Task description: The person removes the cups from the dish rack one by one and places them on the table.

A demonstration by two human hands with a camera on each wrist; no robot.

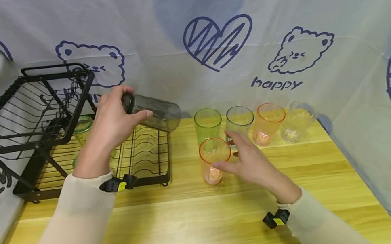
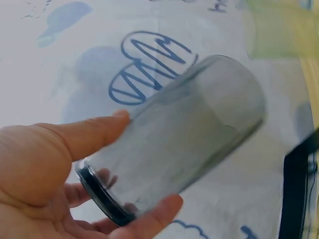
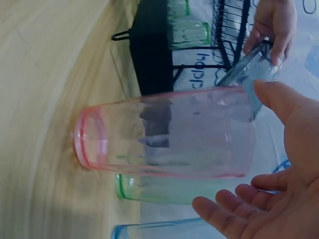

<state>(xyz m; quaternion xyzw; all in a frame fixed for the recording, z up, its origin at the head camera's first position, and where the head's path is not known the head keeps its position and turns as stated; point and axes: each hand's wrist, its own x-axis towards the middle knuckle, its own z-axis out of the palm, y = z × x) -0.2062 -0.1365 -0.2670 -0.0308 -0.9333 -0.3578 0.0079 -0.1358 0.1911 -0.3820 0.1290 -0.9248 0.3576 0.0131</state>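
Observation:
Above the right side of the dish rack, my left hand (image 1: 112, 116) grips a smoky grey drinking glass (image 1: 160, 113) near its thick base. The glass is tilted well over on its side, its mouth pointing right and a little down. My right hand (image 1: 249, 162) is spread beside an orange-rimmed glass (image 1: 211, 171) that stands upright on the table. In the right wrist view the thumb is at the upper side of this glass's rim, and the loosely bent fingers (image 3: 232, 206) lie on the other side with a gap.
Behind stands a row: a green glass (image 1: 207, 123), a blue-rimmed glass (image 1: 240, 120), another orange-rimmed glass (image 1: 269, 123) and a clear glass (image 1: 292, 130). A black two-tier dish rack (image 1: 97, 188) at left holds green glasses (image 1: 83, 129). A printed cloth (image 1: 155, 33) hangs behind.

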